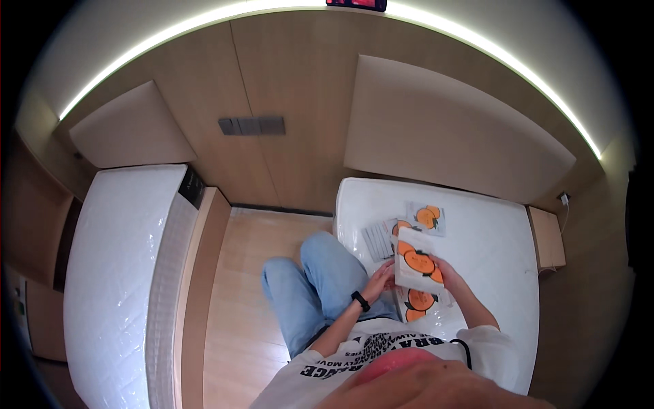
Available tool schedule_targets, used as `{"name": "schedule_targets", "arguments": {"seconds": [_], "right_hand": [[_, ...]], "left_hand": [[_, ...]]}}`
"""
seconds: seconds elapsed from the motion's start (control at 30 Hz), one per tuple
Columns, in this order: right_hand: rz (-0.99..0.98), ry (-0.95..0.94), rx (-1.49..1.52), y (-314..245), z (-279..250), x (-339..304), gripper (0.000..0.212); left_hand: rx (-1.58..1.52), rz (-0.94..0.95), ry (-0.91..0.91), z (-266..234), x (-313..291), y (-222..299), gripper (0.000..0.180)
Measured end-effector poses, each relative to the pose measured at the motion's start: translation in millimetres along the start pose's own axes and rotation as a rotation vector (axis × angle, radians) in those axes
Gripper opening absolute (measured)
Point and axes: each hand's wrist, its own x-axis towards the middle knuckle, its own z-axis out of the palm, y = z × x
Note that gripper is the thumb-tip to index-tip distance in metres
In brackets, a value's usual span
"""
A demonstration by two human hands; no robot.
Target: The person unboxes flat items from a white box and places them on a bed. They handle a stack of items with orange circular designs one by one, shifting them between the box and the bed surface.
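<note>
A white pouch printed with oranges (417,262) is held up in front of me, above the bed. My left hand (383,278), with a black band on its wrist, grips the pouch's lower left edge; part of its fingers is hidden behind it. On the right edge, my right hand (439,270) is closed around the pouch. Just below lies another orange-printed pouch (417,305), partly covered by the held one. Farther off, a pouch with an orange picture (427,219) lies flat, next to a pouch showing its printed text side (379,241).
I sit on the edge of a plastic-wrapped mattress (490,245). A second wrapped mattress (116,273) stands to the left, across a strip of wooden floor (238,300). Padded headboards (449,123) line the wall. A small wooden cabinet (547,238) is at the right.
</note>
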Motion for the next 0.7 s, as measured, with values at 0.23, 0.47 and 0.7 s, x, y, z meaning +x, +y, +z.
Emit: {"name": "schedule_targets", "arguments": {"seconds": [0.23, 0.47, 0.7], "right_hand": [[0.098, -0.007, 0.03, 57.2, -22.4, -80.2, 0.042], [0.041, 0.064, -0.131, 51.3, 22.4, -82.8, 0.042], [-0.035, -0.022, -0.229, 38.9, 68.6, -45.4, 0.042]], "left_hand": [[0.063, -0.136, 0.002, 6.8, -0.1, 0.9, 0.055], [0.055, -0.144, -0.026, -7.1, 4.7, -3.3, 0.06], [-0.405, 0.048, -0.078, -7.4, -13.6, 18.2, 0.072]]}}
